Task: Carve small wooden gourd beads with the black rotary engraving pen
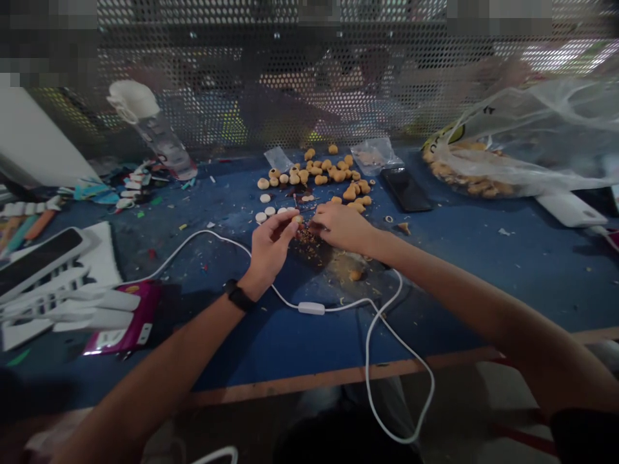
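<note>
My left hand point(271, 246), a black band on its wrist, pinches a small tan gourd piece point(296, 220) between thumb and fingertips. Close by on the right, the fingers of my right hand point(341, 225) are curled together; what they hold, if anything, is hidden. Yellowish shavings point(309, 241) lie on the blue tabletop beneath both hands. Just beyond are several small tan gourds point(320, 169), some cut open with dark hollows. Several white round pieces point(261, 217) sit beside my left fingers. A single gourd part point(356, 275) rests nearer me, below my right wrist.
A white cable point(372, 335) with an inline switch point(311, 309) loops over the table's front edge. A phone point(406, 189) and a bulging clear bag point(478, 169) lie right. At left stand a bottle point(162, 138) and a magenta packet point(128, 322). Perforated metal point(271, 96) closes the back.
</note>
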The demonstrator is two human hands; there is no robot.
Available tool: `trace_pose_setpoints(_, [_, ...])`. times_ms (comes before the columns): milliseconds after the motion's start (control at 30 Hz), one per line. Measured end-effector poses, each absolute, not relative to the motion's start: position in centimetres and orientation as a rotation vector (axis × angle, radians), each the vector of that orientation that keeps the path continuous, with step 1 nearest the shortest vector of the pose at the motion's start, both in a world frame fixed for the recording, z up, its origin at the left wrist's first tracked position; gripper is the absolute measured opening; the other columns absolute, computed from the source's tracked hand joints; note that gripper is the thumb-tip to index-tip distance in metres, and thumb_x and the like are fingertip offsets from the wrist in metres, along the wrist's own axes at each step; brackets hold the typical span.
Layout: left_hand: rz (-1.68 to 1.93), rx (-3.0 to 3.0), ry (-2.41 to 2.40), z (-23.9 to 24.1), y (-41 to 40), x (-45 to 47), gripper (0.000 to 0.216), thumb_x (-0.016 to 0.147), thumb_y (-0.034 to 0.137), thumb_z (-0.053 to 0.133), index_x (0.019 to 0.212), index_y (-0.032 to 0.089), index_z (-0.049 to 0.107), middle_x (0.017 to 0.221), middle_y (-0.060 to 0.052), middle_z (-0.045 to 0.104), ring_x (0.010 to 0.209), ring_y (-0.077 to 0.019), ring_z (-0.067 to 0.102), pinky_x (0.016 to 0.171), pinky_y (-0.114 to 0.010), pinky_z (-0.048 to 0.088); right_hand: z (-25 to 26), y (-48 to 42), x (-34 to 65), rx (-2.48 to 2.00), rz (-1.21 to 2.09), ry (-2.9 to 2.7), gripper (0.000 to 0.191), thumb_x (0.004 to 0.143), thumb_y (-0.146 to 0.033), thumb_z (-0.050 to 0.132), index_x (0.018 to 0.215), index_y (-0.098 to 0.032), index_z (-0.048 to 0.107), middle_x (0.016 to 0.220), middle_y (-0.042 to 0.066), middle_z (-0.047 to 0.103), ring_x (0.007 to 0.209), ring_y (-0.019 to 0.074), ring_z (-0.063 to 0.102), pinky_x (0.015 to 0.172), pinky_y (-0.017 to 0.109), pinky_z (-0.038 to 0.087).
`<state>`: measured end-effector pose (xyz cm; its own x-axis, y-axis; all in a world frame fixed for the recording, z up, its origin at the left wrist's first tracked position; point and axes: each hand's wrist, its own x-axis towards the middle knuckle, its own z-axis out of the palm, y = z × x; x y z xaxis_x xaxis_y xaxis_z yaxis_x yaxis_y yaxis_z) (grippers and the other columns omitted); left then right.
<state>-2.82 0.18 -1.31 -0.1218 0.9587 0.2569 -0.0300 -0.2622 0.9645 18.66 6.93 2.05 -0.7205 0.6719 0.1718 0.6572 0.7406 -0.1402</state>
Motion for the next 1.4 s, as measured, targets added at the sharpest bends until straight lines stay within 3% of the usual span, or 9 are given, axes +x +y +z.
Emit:
trace_pose_setpoints(167, [1.495,1.327,1.102,-1.2,0.0,-3.0,0.038,0.094,0.052,0.095,0.122,0.026,0.092,0.123,-0.01,0.094,0.104,-0.0244,0.087,0.095,-0.041,0.074,1.9,6.7,18.3,-1.028,0.24,-2.632,0.018,0.101,-0.011,0.066,0.095,-0.017,0.083,0.101,0.012,0.082,0.095,0.0242,0.069,0.086,0.035,0.046])
trace_pose_setpoints(333, [1.443,1.374,1.065,-0.9,-0.2,-2.9,0.047,0.093,0.058,0.098,0.123,0.023,0.092,0.121,-0.011,0.094,0.107,-0.0258,0.089,0.099,-0.04,0.074,2.1,4.5,19.9,-0.944,0.325,-2.422,0.017,0.104,-0.016,0.07,0.109,-0.02,0.086,0.096,0.005,0.086,0.084,0.0206,0.073,0.082,0.033,0.051])
trace_pose_setpoints(567, [1.328,1.365,0.947,-0.4,-0.8,-2.4,0.046,0.09,0.057,0.104,0.118,0.022,0.094,0.113,-0.01,0.095,0.098,-0.0231,0.091,0.093,-0.035,0.076,1.7,0.7,21.7,-0.803,0.293,-2.14,0.024,0.117,-0.028,0.065,0.124,-0.026,0.088,0.115,0.006,0.089,0.099,0.0204,0.082,0.091,0.035,0.065])
trace_pose_setpoints(733, [1.275,1.377,0.926,0.1,-1.1,-2.0,0.045,0.085,0.053,0.109,0.114,0.022,0.096,0.103,-0.009,0.096,0.092,-0.0222,0.092,0.085,-0.029,0.075,1.9,-0.3,21.7,-0.731,0.234,-2.04,0.022,0.114,-0.02,0.072,0.126,-0.028,0.089,0.112,0.004,0.091,0.091,0.0172,0.082,0.086,0.031,0.068])
trace_pose_setpoints(1200, [1.318,1.405,0.866,0.5,-1.2,-1.8,0.037,0.075,0.036,0.116,0.106,0.026,0.098,0.099,-0.006,0.095,0.087,-0.0197,0.09,0.083,-0.027,0.075,3.0,-0.4,22.7,-0.613,0.166,-2.125,0.027,0.114,-0.013,0.073,0.128,-0.029,0.089,0.119,0.003,0.093,0.103,0.0187,0.09,0.093,0.031,0.073])
trace_pose_setpoints(1400, [1.332,1.449,0.896,0.4,-1.1,-1.8,0.04,0.072,0.044,0.117,0.103,0.027,0.099,0.098,-0.007,0.093,0.087,-0.0215,0.088,0.081,-0.031,0.075,3.1,-0.7,22.5,-0.633,0.206,-2.109,0.018,0.112,-0.016,0.08,0.122,-0.028,0.09,0.114,0.002,0.094,0.1,0.0192,0.09,0.09,0.029,0.073])
